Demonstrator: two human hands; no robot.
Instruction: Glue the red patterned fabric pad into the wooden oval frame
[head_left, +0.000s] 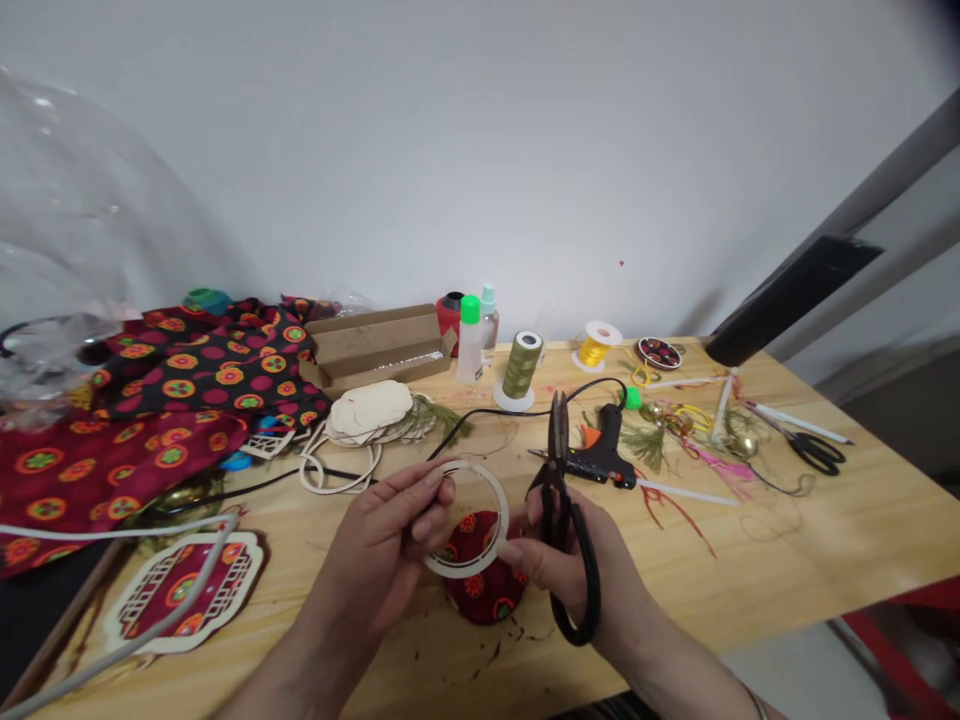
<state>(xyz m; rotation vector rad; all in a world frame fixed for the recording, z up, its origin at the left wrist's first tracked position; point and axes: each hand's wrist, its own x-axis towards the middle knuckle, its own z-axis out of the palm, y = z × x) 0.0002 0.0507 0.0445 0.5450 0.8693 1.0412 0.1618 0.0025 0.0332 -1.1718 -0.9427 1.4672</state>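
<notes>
My left hand (386, 540) pinches a thin white ring (466, 570) between thumb and fingers at its left side. Black-handled scissors (556, 490) are gripped in my right hand (589, 560), their blades pointing up and looking closed. The right thumb rests against the ring's lower right edge. Beneath the ring, a round piece of dark red flowered fabric (491, 595) lies on the table, partly seen through the opening. Small dark scraps (495, 652) are scattered in front of it.
Behind the hands stand a black glue gun (600, 460), a green thread spool (521, 368) and a green-capped bottle (470, 345). Flowered cloth (180, 370) is heaped at left, near a framed ornament (184, 590) crossed by a grey cable. Another pair of scissors (814, 452) lies right.
</notes>
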